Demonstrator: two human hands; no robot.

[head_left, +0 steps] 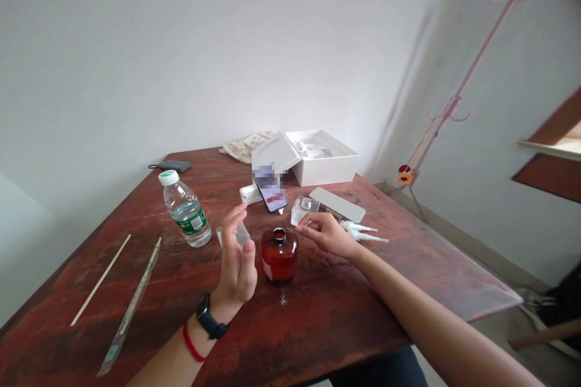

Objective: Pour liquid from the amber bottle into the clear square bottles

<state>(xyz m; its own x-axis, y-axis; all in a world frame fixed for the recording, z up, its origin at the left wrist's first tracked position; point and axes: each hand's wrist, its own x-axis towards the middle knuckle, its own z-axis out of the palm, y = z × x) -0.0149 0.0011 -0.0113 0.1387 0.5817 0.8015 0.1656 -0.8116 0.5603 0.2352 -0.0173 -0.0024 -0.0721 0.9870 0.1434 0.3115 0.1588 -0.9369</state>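
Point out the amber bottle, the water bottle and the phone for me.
Amber bottle (280, 259), head view: middle of its rounded body.
Water bottle (190, 222), head view: its green label.
Phone (271, 189), head view: middle of its screen.

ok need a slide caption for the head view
Left hand and right hand flank an open brown bottle on a wooden table.

Behind the left hand (236, 266) sit a black smartwatch (210, 317) and red bracelet (192, 344); dark clothing (385, 372) covers the lap.

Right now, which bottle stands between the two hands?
The red-brown bottle, upright and uncapped, between the left hand and the right hand. The water bottle is clear, white-capped and stands to the left of the left hand.
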